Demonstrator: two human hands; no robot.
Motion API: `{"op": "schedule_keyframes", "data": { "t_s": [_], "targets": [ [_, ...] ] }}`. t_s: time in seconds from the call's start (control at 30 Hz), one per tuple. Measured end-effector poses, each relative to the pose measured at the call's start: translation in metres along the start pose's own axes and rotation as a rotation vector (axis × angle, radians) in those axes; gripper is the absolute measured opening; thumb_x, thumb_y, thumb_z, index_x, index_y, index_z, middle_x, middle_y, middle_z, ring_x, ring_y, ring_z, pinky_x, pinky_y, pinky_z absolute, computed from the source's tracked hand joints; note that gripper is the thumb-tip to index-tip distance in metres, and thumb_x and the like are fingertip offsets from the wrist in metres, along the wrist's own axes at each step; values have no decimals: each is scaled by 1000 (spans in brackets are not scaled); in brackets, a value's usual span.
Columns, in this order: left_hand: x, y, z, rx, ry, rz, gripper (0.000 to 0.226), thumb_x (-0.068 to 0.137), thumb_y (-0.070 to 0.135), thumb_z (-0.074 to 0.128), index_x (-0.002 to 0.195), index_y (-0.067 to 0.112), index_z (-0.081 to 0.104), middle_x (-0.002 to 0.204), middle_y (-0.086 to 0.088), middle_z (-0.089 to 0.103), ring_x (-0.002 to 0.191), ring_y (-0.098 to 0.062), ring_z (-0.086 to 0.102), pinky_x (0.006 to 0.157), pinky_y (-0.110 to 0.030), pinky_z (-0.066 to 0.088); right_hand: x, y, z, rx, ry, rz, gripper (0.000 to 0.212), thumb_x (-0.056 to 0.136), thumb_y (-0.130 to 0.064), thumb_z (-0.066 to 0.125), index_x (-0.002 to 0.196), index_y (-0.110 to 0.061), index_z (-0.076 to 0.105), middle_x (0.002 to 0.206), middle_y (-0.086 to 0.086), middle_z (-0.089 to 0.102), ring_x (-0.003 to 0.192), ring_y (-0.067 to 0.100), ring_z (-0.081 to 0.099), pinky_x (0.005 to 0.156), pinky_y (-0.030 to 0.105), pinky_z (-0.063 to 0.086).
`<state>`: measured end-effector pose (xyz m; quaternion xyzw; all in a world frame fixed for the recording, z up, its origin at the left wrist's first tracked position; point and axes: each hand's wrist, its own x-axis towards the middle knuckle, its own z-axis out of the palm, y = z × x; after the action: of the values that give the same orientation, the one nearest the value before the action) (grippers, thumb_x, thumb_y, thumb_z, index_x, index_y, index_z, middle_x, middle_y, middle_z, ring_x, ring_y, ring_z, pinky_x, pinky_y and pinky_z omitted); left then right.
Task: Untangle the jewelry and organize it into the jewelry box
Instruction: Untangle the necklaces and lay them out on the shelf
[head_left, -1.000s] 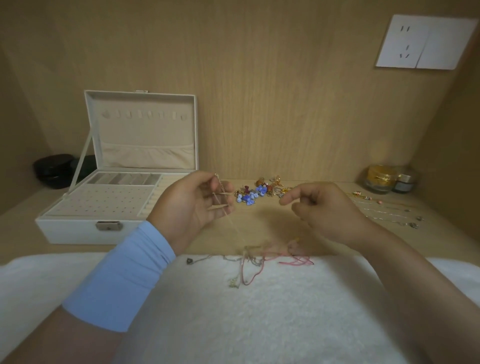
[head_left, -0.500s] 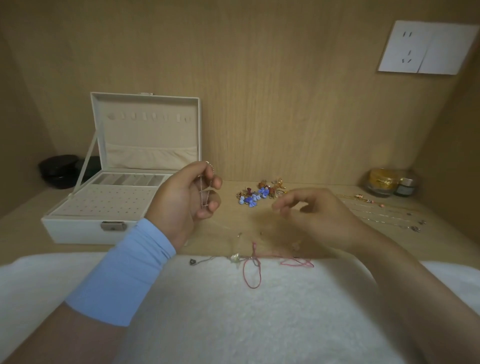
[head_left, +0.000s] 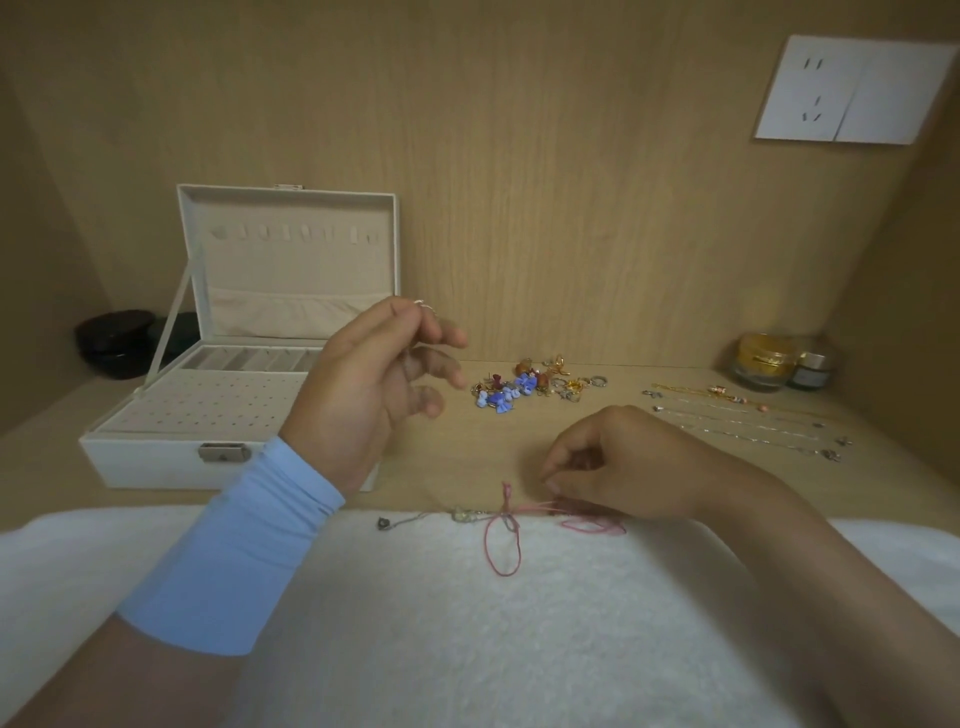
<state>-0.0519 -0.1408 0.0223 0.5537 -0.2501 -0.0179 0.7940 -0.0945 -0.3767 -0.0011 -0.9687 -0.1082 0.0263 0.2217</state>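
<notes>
Towel: a white towel covers the near edge of the wooden desk.
Jewelry box: the cream jewelry box stands at the left of the desk, lid upright, its trays showing no jewelry.
Left hand: the left hand is raised in front of the box. Thumb and forefinger pinch the end of a fine silver chain; the other fingers are loosely spread.
Right hand: the right hand is low at the towel's edge, fingers curled down onto the tangle. Whether they grip it cannot be told.
Tangle: red cord and grey strands are knotted together on the towel's far edge.
Earrings: a mixed pile lies mid-desk.
Necklaces: straightened necklaces lie side by side at the right.
</notes>
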Motion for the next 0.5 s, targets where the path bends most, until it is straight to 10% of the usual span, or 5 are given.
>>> {"op": "schedule_keyframes", "data": {
  "t_s": [0.17,0.37,0.5],
  "targets": [
    [-4,-5,17,-59,-139,23,30,92,20,46,79,17,74,95,-10,72,87,-24,70,77,-34,58,2,-8,6,-121,132,-83,12,88,-31,66,93,-35,76,83,-27,69,80,-5,61,76,18,48],
    [2,0,30,-203,-251,19,30,97,21,44,95,18,74,107,-8,71,103,-25,67,93,-38,53,-4,-42,12,869,-110,-142,33,99,4,51,131,2,57,121,17,67,65,-8,66,51,4,44],
    [10,9,29,-286,-227,19,27,95,24,45,97,16,71,100,-7,72,91,-23,70,86,-38,56,-3,-43,11,976,-172,-155,17,99,-1,55,113,7,62,95,23,64,54,4,63,46,10,46]
  ]
}}
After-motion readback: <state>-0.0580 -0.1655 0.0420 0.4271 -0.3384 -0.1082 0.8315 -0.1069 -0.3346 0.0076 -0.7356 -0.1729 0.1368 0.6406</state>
